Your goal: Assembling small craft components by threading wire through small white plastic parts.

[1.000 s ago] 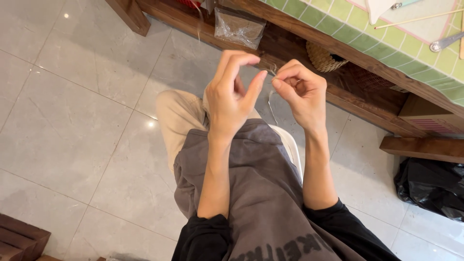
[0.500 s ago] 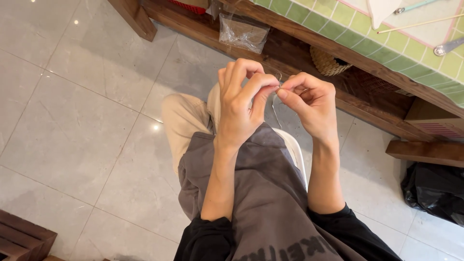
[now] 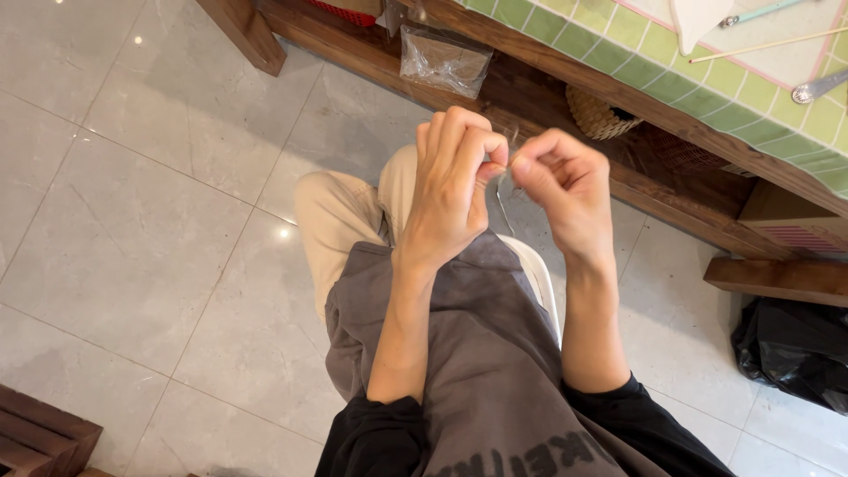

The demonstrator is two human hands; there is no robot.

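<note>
- Thin pale thread or fine wire point(image 3: 501, 196): I see it hanging down in a loose curve from between my two hands, above my lap. I judge it nearly weightless, limp and easily dropped or snapped; best taken by pinching close to its upper end, fingertip to fingertip.
- Left hand point(image 3: 450, 190): fingers curled, thumb and forefinger pinched on the strand's top.
- Right hand point(image 3: 565, 190): fingers clenched, thumb and forefinger nipping the same strand just beside the left.
- Grey soft cloth garment point(image 3: 495, 353): matte, draped over my knees.
- Green-tiled wooden surface point(image 3: 707, 79): glossy square tiles, dark timber edge, at the upper right.
- Clear crinkled plastic bag point(image 3: 444, 60): under the surface's near edge.
- Woven round basket point(image 3: 601, 113): on the lower shelf.
- Grey polished floor tiles point(image 3: 132, 194): smooth, reflective.
</note>
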